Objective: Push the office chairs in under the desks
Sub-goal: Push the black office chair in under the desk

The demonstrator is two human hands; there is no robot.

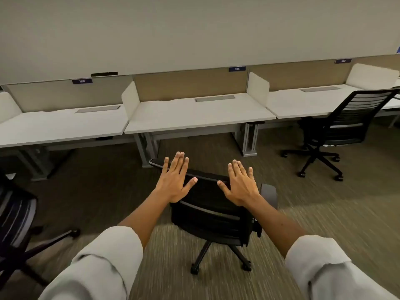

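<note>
Left hand [175,180] and right hand [239,184] both flat, fingers spread, over the black chair [213,215] backrest; contact unclear. Chair stands short of the middle desk [194,118].

The chair at the left edge of the frame [15,221] is cut off, only part of its back and base showing. The middle chair [213,215] has its top rail partly covered by the left hand [176,182] and right hand [241,185] (contact cannot be told). The number tags [237,69] on the partition are too small to read. The right chair [346,126] is clipped at the right edge.
</note>
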